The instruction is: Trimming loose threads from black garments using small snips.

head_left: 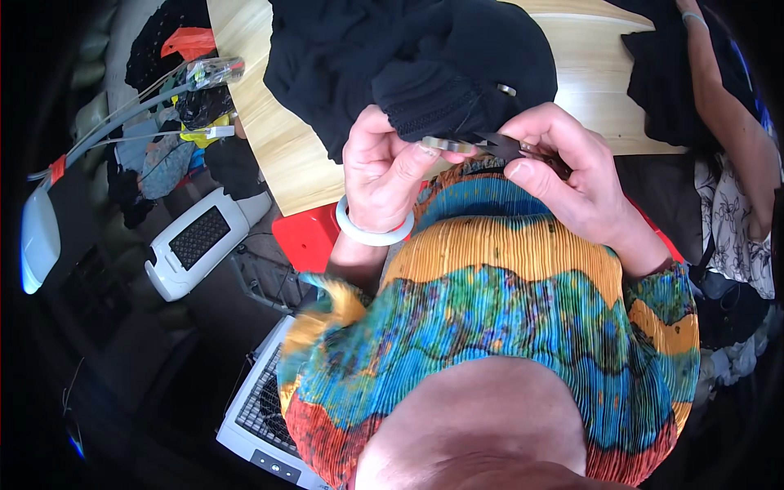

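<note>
The left hand [382, 167] is closed on a fold of the black garment [408, 61], pinching its ribbed edge between thumb and fingers; a white bangle [369, 233] sits on that wrist. The right hand [563, 175], at 3 o'clock from the left and near it, is closed around small dark thread snips [500, 145], whose pointed blades reach toward the pinched fabric; most of the tool is hidden inside the grip, and whether the blades touch the cloth cannot be made out. The garment lies bunched on the light wooden desk [269, 122], at 12 o'clock from the hands, its far part cut off by the upper edge. At 6 o'clock the person's pleated multicoloured top [506, 327] fills the lower view. At 9 o'clock, below the desk, stands a white heater [196, 245]; a second white appliance [265, 408] at 7 o'clock is partly covered. At 2 o'clock another person's arm [727, 90] holds dark cloth, largely cut off.
</note>
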Available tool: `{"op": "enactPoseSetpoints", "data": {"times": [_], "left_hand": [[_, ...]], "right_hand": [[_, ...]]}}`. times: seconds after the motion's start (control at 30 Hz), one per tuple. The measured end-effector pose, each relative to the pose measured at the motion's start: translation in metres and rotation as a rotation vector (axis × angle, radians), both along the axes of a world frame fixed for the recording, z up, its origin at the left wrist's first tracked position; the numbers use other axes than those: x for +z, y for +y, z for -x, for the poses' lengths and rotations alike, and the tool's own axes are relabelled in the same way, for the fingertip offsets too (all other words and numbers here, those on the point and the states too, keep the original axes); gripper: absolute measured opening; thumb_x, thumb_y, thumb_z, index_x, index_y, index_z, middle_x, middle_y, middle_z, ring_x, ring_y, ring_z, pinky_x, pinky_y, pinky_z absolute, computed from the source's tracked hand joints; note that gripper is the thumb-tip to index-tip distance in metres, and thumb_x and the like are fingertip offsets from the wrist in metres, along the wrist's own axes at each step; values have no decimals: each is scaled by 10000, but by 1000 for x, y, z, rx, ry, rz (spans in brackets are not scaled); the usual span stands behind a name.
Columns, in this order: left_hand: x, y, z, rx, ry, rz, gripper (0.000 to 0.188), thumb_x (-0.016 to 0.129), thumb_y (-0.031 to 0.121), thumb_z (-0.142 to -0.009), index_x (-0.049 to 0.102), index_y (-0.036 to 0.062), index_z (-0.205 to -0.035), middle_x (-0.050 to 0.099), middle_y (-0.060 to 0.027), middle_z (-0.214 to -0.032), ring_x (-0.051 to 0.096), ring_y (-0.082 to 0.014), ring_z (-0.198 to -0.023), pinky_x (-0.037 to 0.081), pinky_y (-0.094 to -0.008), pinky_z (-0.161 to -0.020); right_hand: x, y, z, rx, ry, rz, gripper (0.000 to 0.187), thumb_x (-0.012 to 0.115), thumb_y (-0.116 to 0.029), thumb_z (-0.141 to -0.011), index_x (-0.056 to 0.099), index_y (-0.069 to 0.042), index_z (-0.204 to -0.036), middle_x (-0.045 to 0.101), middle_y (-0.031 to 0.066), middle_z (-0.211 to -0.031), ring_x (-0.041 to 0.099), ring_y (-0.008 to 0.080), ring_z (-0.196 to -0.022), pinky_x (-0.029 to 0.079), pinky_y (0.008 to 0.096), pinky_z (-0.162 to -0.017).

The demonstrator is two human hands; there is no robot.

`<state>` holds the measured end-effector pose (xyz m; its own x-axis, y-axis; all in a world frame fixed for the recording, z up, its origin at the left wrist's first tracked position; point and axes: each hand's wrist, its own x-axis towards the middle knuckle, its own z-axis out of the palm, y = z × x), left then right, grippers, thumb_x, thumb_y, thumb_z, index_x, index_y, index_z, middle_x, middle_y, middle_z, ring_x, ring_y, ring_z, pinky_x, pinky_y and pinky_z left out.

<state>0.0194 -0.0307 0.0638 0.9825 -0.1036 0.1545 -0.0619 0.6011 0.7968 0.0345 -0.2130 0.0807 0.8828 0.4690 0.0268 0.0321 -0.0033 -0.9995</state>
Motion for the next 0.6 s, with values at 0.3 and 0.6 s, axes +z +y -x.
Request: {"op": "enactPoseSetpoints", "data": {"times": [0.3,0.6], "left_hand": [[-2,3,5,-2,-7,-64,213,514,-29,-765,438,-27,-964,551,-152,-881,570,-194,-786,465,-297,-732],[-4,3,1,-15,13,-74,230,523,-25,-761,437,-26,-974,553,-142,-872,574,-189,-781,470,-286,-718]], "right_hand": [[3,2,-4,65,42,4,160,558,-75,-765,482,7,-879,493,5,-659,439,36,-571,349,170,-504],[3,3,-9,91,24,60,154,566,-72,-764,499,6,-878,520,-1,-722,450,17,-603,360,146,-522]]}}
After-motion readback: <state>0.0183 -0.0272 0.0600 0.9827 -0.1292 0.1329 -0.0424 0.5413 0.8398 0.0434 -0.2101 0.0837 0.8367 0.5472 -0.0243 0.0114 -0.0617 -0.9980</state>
